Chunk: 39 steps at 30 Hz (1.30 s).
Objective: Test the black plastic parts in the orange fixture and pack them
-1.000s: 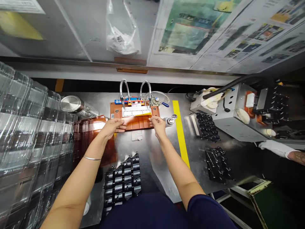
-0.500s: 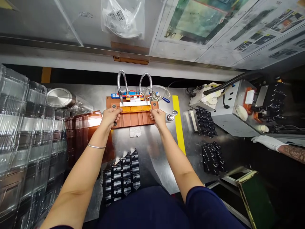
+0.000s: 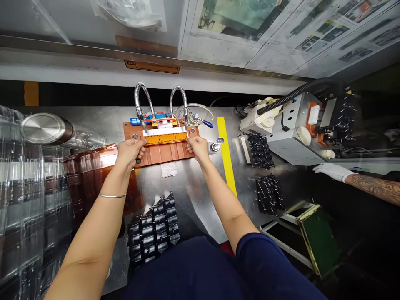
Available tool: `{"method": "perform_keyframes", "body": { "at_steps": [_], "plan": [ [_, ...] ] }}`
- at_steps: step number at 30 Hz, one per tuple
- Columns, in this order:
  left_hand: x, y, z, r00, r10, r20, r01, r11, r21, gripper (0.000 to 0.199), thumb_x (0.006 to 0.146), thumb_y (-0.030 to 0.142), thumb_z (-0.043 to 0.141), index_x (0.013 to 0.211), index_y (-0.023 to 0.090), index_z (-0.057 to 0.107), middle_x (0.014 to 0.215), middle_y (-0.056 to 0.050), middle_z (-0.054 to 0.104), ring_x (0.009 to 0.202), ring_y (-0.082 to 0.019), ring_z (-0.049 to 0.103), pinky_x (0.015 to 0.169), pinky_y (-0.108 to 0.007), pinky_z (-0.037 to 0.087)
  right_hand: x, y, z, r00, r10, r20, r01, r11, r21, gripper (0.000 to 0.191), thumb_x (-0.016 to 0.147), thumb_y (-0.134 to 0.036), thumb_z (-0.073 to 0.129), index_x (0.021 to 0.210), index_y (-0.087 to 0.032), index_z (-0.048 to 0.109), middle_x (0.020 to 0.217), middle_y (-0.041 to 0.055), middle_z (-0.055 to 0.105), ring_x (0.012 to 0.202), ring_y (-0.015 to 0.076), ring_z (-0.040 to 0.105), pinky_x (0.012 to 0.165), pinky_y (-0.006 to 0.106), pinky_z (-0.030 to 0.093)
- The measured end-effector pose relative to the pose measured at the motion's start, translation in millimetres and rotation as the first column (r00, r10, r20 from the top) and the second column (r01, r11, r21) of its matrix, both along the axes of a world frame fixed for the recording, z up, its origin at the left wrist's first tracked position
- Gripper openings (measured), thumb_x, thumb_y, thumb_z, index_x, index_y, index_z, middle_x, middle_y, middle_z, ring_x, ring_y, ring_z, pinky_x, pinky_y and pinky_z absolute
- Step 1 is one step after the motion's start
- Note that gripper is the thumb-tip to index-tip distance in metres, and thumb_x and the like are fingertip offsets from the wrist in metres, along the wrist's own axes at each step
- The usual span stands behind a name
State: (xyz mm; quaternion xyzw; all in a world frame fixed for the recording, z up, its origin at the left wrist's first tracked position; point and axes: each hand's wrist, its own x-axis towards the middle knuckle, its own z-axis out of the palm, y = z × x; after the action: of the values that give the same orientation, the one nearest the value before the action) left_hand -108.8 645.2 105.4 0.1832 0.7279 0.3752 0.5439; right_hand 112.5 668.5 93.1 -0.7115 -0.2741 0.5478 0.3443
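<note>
An orange strip [image 3: 166, 138] with rows of small dark marks lies level across a brown fixture block [image 3: 165, 154]. Its left end is pinched between the thumb and fingers of my left hand [image 3: 129, 152]. My right hand [image 3: 197, 148] pinches the other end. Along the strip's far edge runs a white bar [image 3: 150, 134]. Two bendable metal hoses [image 3: 178, 89] arch over the back of the fixture, their nozzles pointing down near the strip's ends. A blue-handled lever [image 3: 207, 123] sits behind my right hand.
Clear plastic trays [image 3: 18, 187] and a steel-lidded bottle [image 3: 46, 129] stand left. Black moulded parts [image 3: 153, 229] lie in front of me, with more [image 3: 271, 193] right of the yellow tape [image 3: 227, 158]. A co-worker's white-gloved hand [image 3: 334, 171] is at far right, above a green-topped stool [image 3: 318, 241].
The view has swung, so the bench appears shifted left. Both hands still pinch the orange strip at the fixture, with little visible movement of the strip against it.
</note>
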Motion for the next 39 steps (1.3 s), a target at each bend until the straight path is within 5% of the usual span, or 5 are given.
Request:
{"method": "perform_keyframes", "body": {
  "at_steps": [5,14,22,30,39],
  "plan": [
    [-9.4,4.0,2.8,0.997,-0.045,0.067,0.05,0.996,-0.068,0.02,0.068,0.011,0.072,0.057,0.013,0.056,0.043,0.003,0.054,0.031,-0.005,0.043,0.029,-0.013,0.033,15.6,-13.2,7.6,0.995,0.093,-0.043,-0.097,0.991,-0.091,0.027,0.072,-0.026,0.072,0.059,-0.017,0.051,0.046,-0.003,0.058,0.033,0.0057,0.048,0.031,0.015,0.035],
    [-18.8,-29.5,8.9,0.993,-0.047,0.11,0.043,0.998,0.038,0.013,0.07,0.016,0.071,0.063,0.012,0.06,0.046,0.002,0.056,0.032,-0.003,0.04,0.031,-0.012,0.03,-2.5,-171.9,5.9,0.968,0.152,-0.197,-0.163,0.986,-0.041,0.033,0.06,-0.038,0.079,0.078,-0.017,0.061,0.061,-0.0033,0.063,0.047,0.0086,0.058,0.04,0.017,0.046],
    [-12.9,-53.3,15.2,0.994,-0.07,0.081,0.071,0.998,-0.002,0.024,0.058,0.02,0.07,0.05,0.016,0.048,0.039,0.005,0.048,0.029,-0.003,0.034,0.029,-0.014,0.021,-6.4,-87.1,3.8,0.973,0.01,-0.232,-0.031,0.996,-0.084,0.022,0.076,-0.033,0.071,0.073,-0.015,0.06,0.063,0.0027,0.068,0.047,0.0097,0.061,0.042,0.019,0.051],
    [-14.2,-64.8,7.3,0.997,-0.058,0.049,0.059,0.998,-0.031,0.024,0.056,0.024,0.07,0.049,0.017,0.048,0.039,0.005,0.048,0.029,-0.004,0.033,0.03,-0.016,0.021,-18.5,-91.9,3.7,0.972,-0.06,-0.226,0.044,0.996,-0.074,0.022,0.074,-0.028,0.073,0.067,-0.016,0.055,0.055,-0.0026,0.064,0.042,0.0067,0.056,0.042,0.015,0.047],
    [0.4,-18.5,12.6,0.999,0.021,-0.025,-0.02,0.999,0.04,0.024,0.057,0.025,0.071,0.054,0.018,0.048,0.039,0.007,0.043,0.032,-0.004,0.03,0.032,-0.017,0.019,-6.9,-23.5,14.9,0.996,-0.068,-0.055,0.074,0.99,0.116,0.021,0.071,-0.022,0.067,0.059,-0.017,0.05,0.044,-0.0079,0.052,0.035,0.004,0.043,0.035,0.014,0.032]
  ]
}}
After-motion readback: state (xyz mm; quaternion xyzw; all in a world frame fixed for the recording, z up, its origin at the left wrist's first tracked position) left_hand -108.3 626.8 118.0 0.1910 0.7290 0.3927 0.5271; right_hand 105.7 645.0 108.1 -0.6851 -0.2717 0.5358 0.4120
